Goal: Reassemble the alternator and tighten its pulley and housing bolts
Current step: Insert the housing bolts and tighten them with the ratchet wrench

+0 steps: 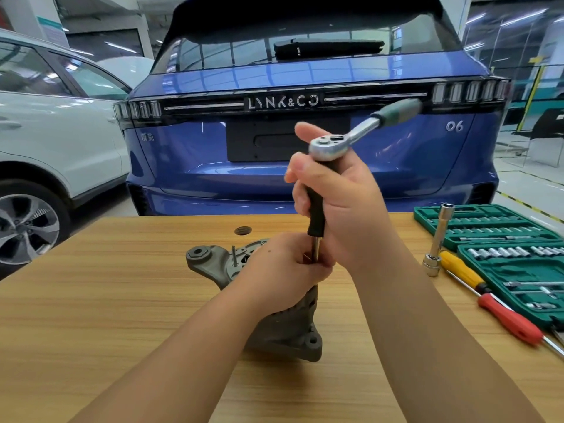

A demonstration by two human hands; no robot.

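The grey alternator (pixel 287 331) stands on the wooden table (pixel 122 300), its mounting ear (pixel 198 254) at the left. A ratchet (pixel 329 146) with a green handle sits on top of a black-sleeved extension bar (pixel 316 221) that stands upright over the housing. My right hand (pixel 338 203) grips that bar just under the ratchet head. My left hand (pixel 283 270) lies on top of the alternator and pinches the bar's lower metal end, hiding the bolt and socket beneath.
A green socket set case (pixel 518 239) lies open at the right edge. Beside it are a long chrome socket extension (pixel 439 239), a yellow-handled screwdriver (pixel 460 270) and a red-handled one (pixel 506 319). A blue car (pixel 213 148) stands behind the table, a white car (pixel 45 132) at left.
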